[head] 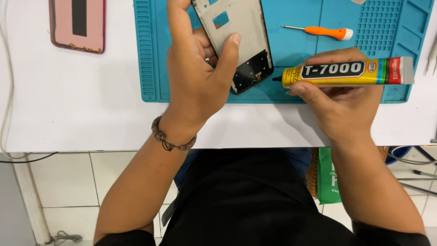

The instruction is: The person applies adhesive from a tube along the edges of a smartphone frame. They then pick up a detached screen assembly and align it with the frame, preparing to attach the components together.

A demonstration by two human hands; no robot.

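Yellow plastic wraps the glue tube [348, 71] that the right hand [346, 102] grips: the fingers curl over its top, the thumb presses along its lower edge, and the hand is closed round the tube's middle. The tube lies nearly level, its black nozzle pointing toward the left hand and ending just short of the phone frame [239, 38]; its flat crimped grey end sticks out past the right hand's far side.

The left hand [198, 75] holds the frame, thumb pressed on its face and fingers wrapped behind, so the hand is partly closed around the frame's left edge. The frame is a thin, pale grey metal plate with rounded corners, a small square cut-out near its top and a dark section at its lower end, nearest the nozzle. It is tilted, lifted off the mat [291, 43]. A ring shows on one finger, and a beaded bracelet [170, 139] circles the left wrist.

Beneath both hands lies the teal rubbery mat, ribbed along its left edge and studded with a grid of small pockets beyond the right hand. On it, beyond the tube, rests a screwdriver [325, 32] with an orange handle and a white cap. The mat sits on a white bench [68, 100]. Well to the left of the left hand lies a pink phone back [78, 23] with a dark strip down its middle.
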